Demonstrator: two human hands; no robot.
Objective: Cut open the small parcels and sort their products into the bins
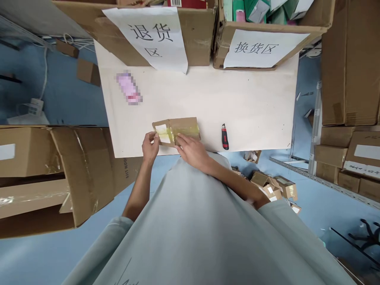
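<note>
A small brown cardboard box (185, 126), banded with yellowish clear tape and bearing a white label (162, 133), lies at the front edge of the white table (252, 103). My left hand (151, 147) pinches its near left corner, by the label. Across its near side rests my right hand (192, 152), fingers on top of the taped face and thumb by the near edge. To the right of the box, apart from both hands, lies a black and red utility knife (225, 137).
Two open cardboard boxes with paper signs stand at the back: a left box (197, 37) and a right box (221, 47) holding green packages. A blurred pink item (129, 88) lies at the table's left. Large cartons (86, 170) flank the left; stacked boxes (335, 136) stand right.
</note>
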